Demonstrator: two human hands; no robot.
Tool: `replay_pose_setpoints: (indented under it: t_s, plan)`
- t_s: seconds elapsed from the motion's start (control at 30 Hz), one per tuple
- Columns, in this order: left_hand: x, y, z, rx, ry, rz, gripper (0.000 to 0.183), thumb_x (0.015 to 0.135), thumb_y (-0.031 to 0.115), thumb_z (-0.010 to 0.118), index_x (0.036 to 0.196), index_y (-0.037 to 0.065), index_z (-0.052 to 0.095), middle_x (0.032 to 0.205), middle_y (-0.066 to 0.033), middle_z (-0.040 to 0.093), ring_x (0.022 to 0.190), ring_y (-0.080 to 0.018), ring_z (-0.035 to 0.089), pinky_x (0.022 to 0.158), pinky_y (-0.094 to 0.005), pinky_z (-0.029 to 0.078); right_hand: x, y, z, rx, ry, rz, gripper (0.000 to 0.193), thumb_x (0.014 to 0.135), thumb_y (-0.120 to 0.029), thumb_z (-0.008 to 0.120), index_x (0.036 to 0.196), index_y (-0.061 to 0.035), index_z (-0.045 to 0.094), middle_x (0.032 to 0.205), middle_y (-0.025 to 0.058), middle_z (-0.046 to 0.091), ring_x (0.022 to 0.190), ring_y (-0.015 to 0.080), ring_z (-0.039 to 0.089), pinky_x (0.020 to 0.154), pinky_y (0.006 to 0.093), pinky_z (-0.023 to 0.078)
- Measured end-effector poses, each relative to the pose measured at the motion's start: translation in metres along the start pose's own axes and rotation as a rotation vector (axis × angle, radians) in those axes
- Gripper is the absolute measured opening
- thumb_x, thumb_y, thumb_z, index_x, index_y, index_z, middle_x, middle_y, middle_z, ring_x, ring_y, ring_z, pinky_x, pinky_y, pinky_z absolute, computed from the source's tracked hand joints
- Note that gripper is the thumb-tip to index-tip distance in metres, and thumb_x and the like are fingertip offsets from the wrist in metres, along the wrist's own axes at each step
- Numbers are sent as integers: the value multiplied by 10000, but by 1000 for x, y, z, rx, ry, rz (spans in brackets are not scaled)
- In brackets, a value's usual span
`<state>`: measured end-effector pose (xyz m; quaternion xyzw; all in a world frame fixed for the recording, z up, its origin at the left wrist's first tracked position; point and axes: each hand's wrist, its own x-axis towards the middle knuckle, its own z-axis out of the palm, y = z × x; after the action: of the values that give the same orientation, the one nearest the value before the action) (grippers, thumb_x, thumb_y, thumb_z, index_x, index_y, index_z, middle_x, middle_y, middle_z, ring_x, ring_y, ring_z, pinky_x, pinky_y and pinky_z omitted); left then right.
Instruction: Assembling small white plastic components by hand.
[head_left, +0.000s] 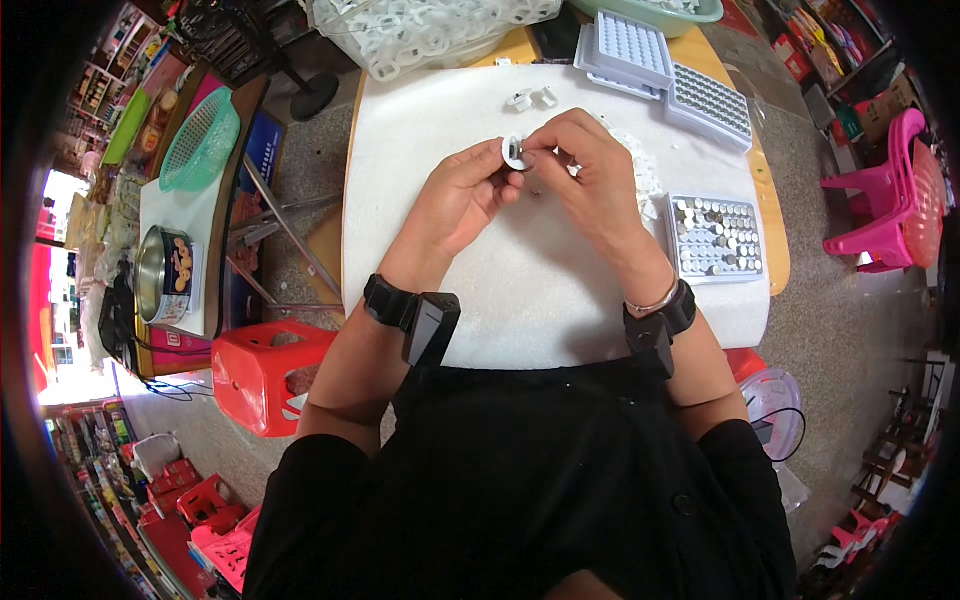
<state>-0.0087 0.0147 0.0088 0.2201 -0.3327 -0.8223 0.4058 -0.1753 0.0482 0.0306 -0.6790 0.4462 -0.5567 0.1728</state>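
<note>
White round part (pixel 513 155): left of and beyond the disc tray (pixel 724 277) | left hand (pixel 463 200): thumb and fingers grip its left edge | right hand (pixel 597 180), nearer the tray: fingertips at its right edge, whether pinching cannot tell

"Middle?"
"Part (pixel 513 155) between left hand (pixel 462 195) and right hand (pixel 592 175), above surface (pixel 490 310)."
"Right?"
"Disc tray (pixel 722 279) on surface; stacked trays (pixel 640 76) behind it."
"Far edge?"
"Tub (pixel 440 58), left of stacked trays."
"Left?"
"Stool (pixel 248 375), on floor (pixel 228 462)."
</note>
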Motion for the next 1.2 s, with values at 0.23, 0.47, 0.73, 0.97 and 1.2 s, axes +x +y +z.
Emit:
replay_pose_setpoints:
  t_s: [0.23, 0.47, 0.73, 0.97, 1.2]
  plan:
    - [-1, 1, -3, 47, -11, -17, 244, 937, 172, 519, 1041, -40, 577, 877, -58, 606, 733, -101, 562, 632, -205, 477, 2, -4, -7, 170, -144, 246, 78, 764, -49, 628, 830, -10, 647, 791, 16, 580, 700, 86, 551, 643, 218, 436]
    - [-4, 3, 0, 151, -37, -28, 262, 927, 181, 539, 1042, -46, 599, 850, -53, 618, 713, -103, 566, 620, -213, 472, 2, 4, -11, 472, -205, 511, 170, 767, -66, 645, 918, -15, 587, 807, -16, 557, 719, 71, 526, 667, 221, 430]
    - [1, 5, -7, 4, 8, 22, 249, 930, 178, 525, 1050, -37, 564, 906, -95, 606, 736, -126, 563, 611, -206, 479, 5, 3, -8, 564, -143, 536, 199, 769, -112, 655, 928, -13, 588, 786, -8, 555, 727, 90, 522, 645, 250, 431]
    - [2, 9, -17, -143, 127, 87, 260, 937, 218, 523, 1051, -13, 551, 912, -108, 607, 754, -136, 570, 624, -212, 481, -4, 10, -3, -321, -294, 256, 103, 766, -99, 570, 796, -48, 655, 830, 135, 606, 780, 307, 596, 697, 389, 472]
    - [3, 8, -15, -179, 123, 74, 232, 930, 157, 522, 1056, -38, 536, 944, -154, 590, 758, -161, 551, 590, -216, 478, -7, 11, -4, -375, -491, 182, 128, 791, -87, 527, 800, -34, 644, 840, 124, 610, 808, 310, 601, 712, 390, 477]
